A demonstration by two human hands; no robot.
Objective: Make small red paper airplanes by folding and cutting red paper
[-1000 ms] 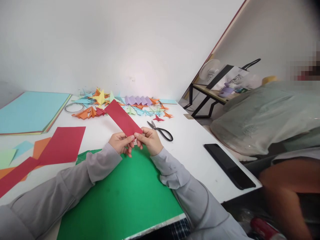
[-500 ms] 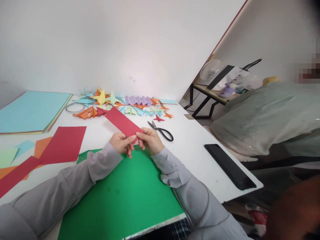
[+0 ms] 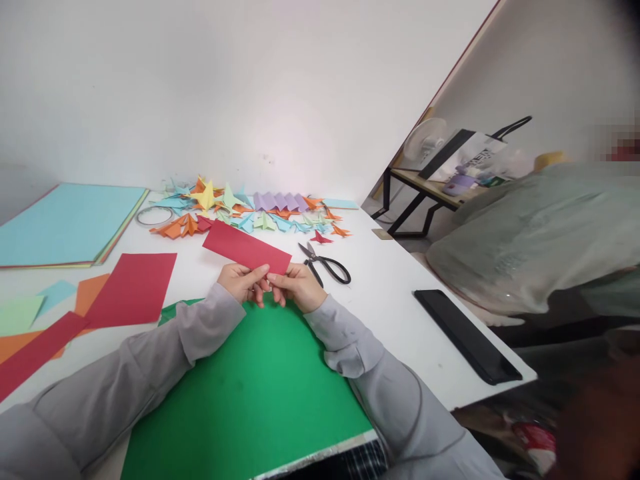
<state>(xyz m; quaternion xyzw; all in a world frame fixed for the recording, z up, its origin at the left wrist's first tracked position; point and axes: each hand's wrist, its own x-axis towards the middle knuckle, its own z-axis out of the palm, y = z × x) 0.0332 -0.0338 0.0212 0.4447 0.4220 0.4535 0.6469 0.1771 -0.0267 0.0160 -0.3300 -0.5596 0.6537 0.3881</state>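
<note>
A strip of red paper (image 3: 246, 247) is held up above the far edge of a green sheet (image 3: 255, 387). My left hand (image 3: 241, 283) pinches its lower edge between thumb and fingers. Beside it, my right hand (image 3: 299, 287) grips the same edge near the right end. Both hands are closed, with their thumbs on the near side of the paper. Black-handled scissors (image 3: 330, 265) lie partly open just beyond my right hand. Behind the strip are folded paper shapes (image 3: 205, 198) in several colours, and a pleated purple paper (image 3: 281, 202).
At the left lie a stack of large coloured sheets (image 3: 75, 223), a wire coil (image 3: 154, 215) and cut red paper (image 3: 133, 290). A black phone-like slab (image 3: 465, 337) lies near the table's right edge. Another person in a pale green top (image 3: 530, 233) sits at the right.
The red strip has turned to lie more level, its far left end swinging down and left. My hands keep hold of it; the view has shifted slightly.
</note>
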